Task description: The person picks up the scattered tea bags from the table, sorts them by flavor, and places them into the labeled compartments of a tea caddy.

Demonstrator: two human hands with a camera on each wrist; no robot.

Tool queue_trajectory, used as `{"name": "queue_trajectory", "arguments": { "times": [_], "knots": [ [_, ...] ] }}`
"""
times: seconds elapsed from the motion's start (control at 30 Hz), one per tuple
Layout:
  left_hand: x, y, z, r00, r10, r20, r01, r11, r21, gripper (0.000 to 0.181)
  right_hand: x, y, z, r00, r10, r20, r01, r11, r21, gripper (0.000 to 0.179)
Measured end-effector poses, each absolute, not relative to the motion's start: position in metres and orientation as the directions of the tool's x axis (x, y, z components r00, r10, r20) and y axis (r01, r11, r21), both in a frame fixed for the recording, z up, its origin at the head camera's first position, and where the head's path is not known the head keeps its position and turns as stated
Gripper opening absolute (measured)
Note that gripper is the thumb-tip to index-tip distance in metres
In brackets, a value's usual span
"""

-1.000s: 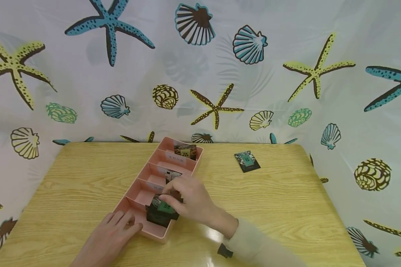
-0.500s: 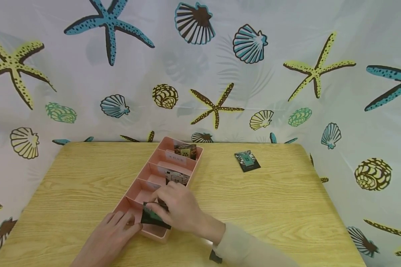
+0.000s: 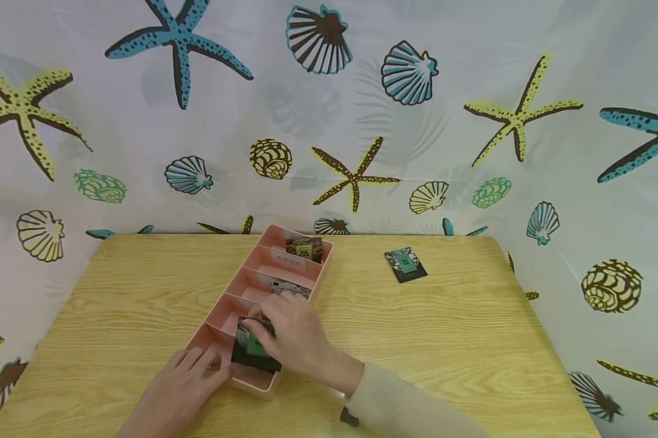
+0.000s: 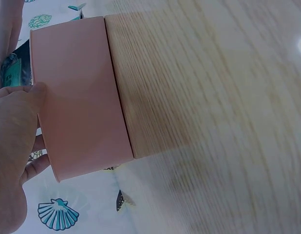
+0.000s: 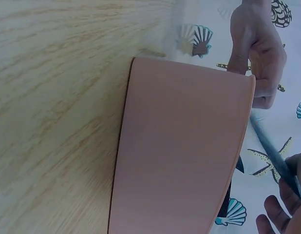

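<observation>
My right hand [image 3: 301, 340] pinches the upper edge of a dark packet with a green label [image 3: 257, 358]. It holds the packet over the nearest compartment of a long pink divided box [image 3: 322, 275]; whether the packet touches the floor there cannot be seen. In the right wrist view the packet [image 5: 273, 151] appears almost edge-on, blurred. My left hand [image 3: 178, 383] grips the box's near left corner, fingers over the side rim and thumb at the front rim. Left wrist view: the thumb lies at the top of the box's pink wall [image 4: 82, 97].
A brown packet [image 3: 305, 248] stands in the box's farthest compartment. A grey-white packet [image 3: 291, 287], partly behind my right hand, stands in a middle one. Another black packet with a green label [image 3: 405, 265] lies on the wooden table [image 3: 444, 328], right of the box. A patterned curtain [image 3: 224, 121] hangs behind.
My right hand has moved left with its packet over the nearest compartment. The packet tipped down half a second ago and now shows more of its front. My left hand stays put.
</observation>
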State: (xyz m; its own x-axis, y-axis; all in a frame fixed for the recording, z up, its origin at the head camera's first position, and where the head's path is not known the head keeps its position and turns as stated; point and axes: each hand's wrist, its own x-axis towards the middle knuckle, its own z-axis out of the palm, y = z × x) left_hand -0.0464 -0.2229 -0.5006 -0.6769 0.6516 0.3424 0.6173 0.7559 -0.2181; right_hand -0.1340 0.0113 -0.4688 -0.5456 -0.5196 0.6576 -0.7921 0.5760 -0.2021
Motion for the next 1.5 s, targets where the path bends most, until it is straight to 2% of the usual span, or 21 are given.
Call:
{"name": "queue_trajectory", "arguments": {
  "times": [0.2,0.37,0.63,0.9,1.23,1.27,1.4,1.43,1.5],
  "knots": [
    [-0.047,-0.223,-0.502,-0.665,0.654,0.362,0.620,0.753,-0.221,0.025,-0.134,0.009,-0.467,-0.575,-0.527,0.626,-0.786,0.567,-0.245,0.013],
    [-0.049,-0.222,-0.504,-0.642,0.647,0.412,0.613,0.755,-0.231,0.069,-0.128,0.006,-0.472,-0.566,-0.590,0.576,-0.803,0.553,-0.223,0.016],
    [-0.050,-0.222,-0.505,-0.623,0.642,0.446,0.619,0.754,-0.220,0.066,-0.121,0.001,-0.478,-0.575,-0.565,0.592,-0.783,0.590,-0.197,0.013],
    [-0.048,-0.222,-0.503,-0.644,0.642,0.416,0.612,0.759,-0.224,0.069,-0.123,-0.011,-0.479,-0.586,-0.529,0.614,-0.740,0.658,-0.139,0.013],
    [-0.048,-0.222,-0.502,-0.647,0.648,0.403,0.614,0.755,-0.228,0.070,-0.121,-0.013,-0.480,-0.622,-0.546,0.561,-0.742,0.640,-0.200,0.018],
    [-0.048,-0.222,-0.502,-0.652,0.649,0.392,0.616,0.755,-0.225,0.065,-0.121,-0.012,-0.480,-0.623,-0.542,0.564,-0.743,0.637,-0.207,0.019],
    [-0.046,-0.224,-0.499,-0.689,0.650,0.320,0.616,0.758,-0.215,0.009,-0.123,-0.007,-0.476,-0.610,-0.542,0.578,-0.756,0.616,-0.222,0.020],
    [-0.046,-0.224,-0.499,-0.696,0.649,0.307,0.615,0.759,-0.211,0.010,-0.123,-0.005,-0.475,-0.604,-0.543,0.584,-0.762,0.608,-0.223,0.020],
    [-0.045,-0.224,-0.498,-0.706,0.647,0.288,0.614,0.762,-0.207,0.031,-0.125,0.001,-0.473,-0.594,-0.545,0.591,-0.771,0.596,-0.226,0.019]
  ]
}}
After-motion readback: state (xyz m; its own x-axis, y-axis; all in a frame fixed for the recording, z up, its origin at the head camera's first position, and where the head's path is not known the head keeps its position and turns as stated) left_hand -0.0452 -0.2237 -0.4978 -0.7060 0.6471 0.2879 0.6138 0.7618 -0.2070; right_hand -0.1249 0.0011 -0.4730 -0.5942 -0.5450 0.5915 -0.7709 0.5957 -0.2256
